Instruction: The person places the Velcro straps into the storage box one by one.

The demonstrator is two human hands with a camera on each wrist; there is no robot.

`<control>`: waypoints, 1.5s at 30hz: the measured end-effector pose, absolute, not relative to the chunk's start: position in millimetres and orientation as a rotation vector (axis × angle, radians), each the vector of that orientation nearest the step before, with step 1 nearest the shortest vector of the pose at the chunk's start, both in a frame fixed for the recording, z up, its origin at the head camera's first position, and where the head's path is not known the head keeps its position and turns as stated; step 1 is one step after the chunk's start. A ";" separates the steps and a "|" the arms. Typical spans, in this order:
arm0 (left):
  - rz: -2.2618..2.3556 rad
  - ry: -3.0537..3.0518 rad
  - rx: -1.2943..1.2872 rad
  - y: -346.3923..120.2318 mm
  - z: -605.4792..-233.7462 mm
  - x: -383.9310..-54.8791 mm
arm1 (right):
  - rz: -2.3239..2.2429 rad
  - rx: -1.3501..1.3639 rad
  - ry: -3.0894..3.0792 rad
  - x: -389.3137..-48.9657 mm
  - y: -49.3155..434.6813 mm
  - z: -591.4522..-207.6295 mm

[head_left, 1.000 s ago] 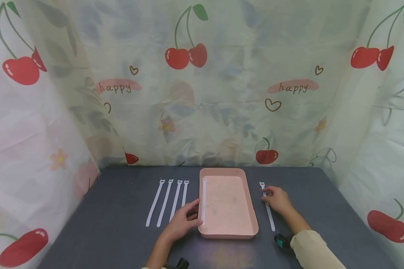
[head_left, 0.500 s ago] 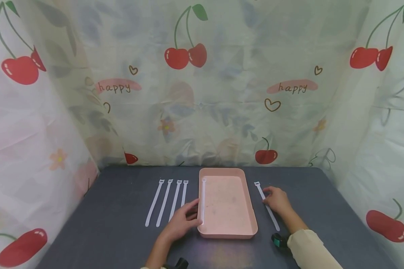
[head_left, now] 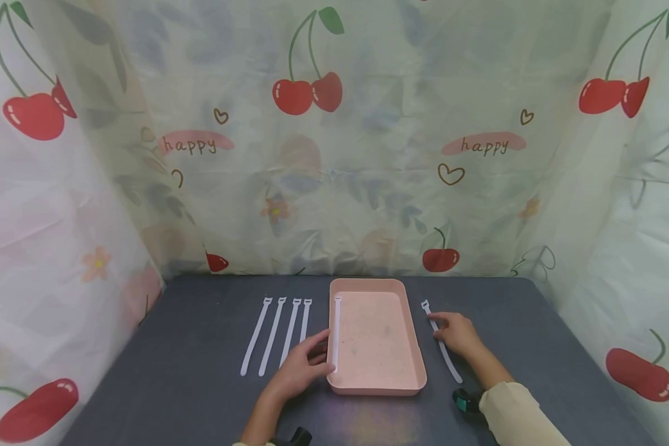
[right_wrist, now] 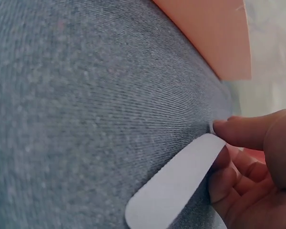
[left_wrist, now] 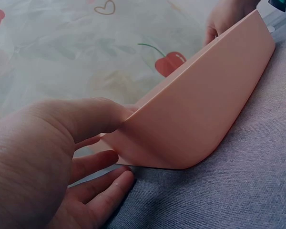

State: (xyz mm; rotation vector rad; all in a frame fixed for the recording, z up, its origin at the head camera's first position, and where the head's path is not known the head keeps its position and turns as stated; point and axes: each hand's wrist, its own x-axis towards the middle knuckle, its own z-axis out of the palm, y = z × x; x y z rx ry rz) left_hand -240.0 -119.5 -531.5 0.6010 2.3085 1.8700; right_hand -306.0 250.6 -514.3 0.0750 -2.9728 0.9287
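In the head view, my right hand [head_left: 460, 332] pinches a white hook-and-loop cable tie [head_left: 450, 362] to the right of the pink tray [head_left: 378, 391]. The tie's slotted head points away, and its tail bends slightly toward the near right. In the right wrist view, thumb and fingers meet at the cable tie [right_wrist: 174, 186], whose rounded tail lies nearest the camera. My left hand [head_left: 301, 370] holds the tray's left side. In the left wrist view, the thumb lies over the rim of the tray [left_wrist: 195, 114] and the other fingers are outside it.
Another white tie [head_left: 337, 334] lies lengthwise along the tray's left side, inside. Several more white ties [head_left: 274, 337] are lined up on the dark grey table [head_left: 201, 347] at the left. A cherry-patterned curtain [head_left: 368, 186] encloses the back and sides.
The tie in my right hand has turned, its head going left and its tail right, and it now curves a little. My right index finger reaches further toward its head. The left hand keeps still.
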 end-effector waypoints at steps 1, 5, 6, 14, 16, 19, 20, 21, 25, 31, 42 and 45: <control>1.871 2.309 0.602 -119.6 -531.5 -240.2 | 0.924 0.086 -2.972 -306.2 250.8 -514.1; 1.871 2.313 0.605 -120.2 -531.4 -240.8 | 1.002 0.086 -2.964 -306.1 250.8 -512.8; 1.873 2.310 0.606 -120.2 -531.3 -241.0 | 1.039 0.082 -2.958 -305.8 250.6 -512.5; 1.880 2.303 0.617 -120.0 -530.2 -241.3 | 1.486 -0.062 -2.865 -303.0 248.4 -509.8; 1.881 2.303 0.613 -120.1 -529.5 -241.3 | 1.544 -0.092 -2.842 -303.4 248.0 -508.8; 1.881 2.306 0.610 -120.4 -529.1 -241.4 | 1.595 -0.105 -2.800 -304.2 246.8 -506.0; 1.882 2.305 0.608 -120.5 -529.0 -241.4 | 1.604 -0.101 -2.787 -304.5 246.4 -505.3; 1.882 2.305 0.606 -120.7 -529.0 -241.4 | 1.618 -0.103 -2.770 -304.6 245.8 -504.1; 1.885 2.297 0.603 -120.8 -530.0 -241.6 | 1.668 -0.102 -2.702 -304.1 242.9 -497.9; 1.880 2.300 0.586 -120.0 -529.3 -240.6 | 1.728 -0.098 -2.660 -305.6 237.9 -486.9; 1.879 2.303 0.582 -119.8 -529.6 -240.2 | 1.938 -0.103 -2.557 -309.5 224.8 -466.6; 1.878 2.308 0.587 -120.0 -530.2 -240.1 | 1.990 -0.091 -2.520 -310.7 219.5 -461.4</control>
